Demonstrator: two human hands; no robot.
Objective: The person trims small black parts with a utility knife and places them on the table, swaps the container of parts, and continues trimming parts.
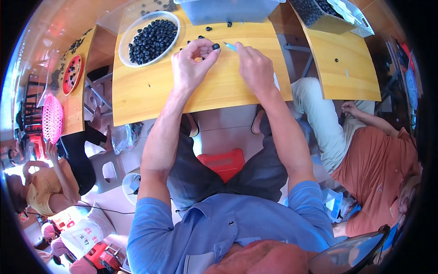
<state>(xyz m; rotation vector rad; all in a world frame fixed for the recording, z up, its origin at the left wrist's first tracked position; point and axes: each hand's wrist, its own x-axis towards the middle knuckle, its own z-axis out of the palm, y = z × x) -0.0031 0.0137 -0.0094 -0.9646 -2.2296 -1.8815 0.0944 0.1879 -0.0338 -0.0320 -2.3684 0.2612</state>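
My left hand [189,66], over the wooden table [219,89], pinches a small round black piece [216,46] between thumb and fingertips. Just to its right, my right hand [254,66] is closed around a thin light-blue pen-like tool [230,46]. The tool's tip points at the black piece, with a small gap between them. Left of my left hand stands a round clear tub [123,57] heaped with similar black pieces [155,40]. Several loose ones lie beyond my hands, one [208,28] near the middle and another [229,24] farther back.
A translucent blue bin [228,13] stands at the table's far edge. On the left table are a red tray [78,73] and a pink basket [52,118] near a seated person. Another person sits at the right, by a table [351,68] with a grey box [315,18].
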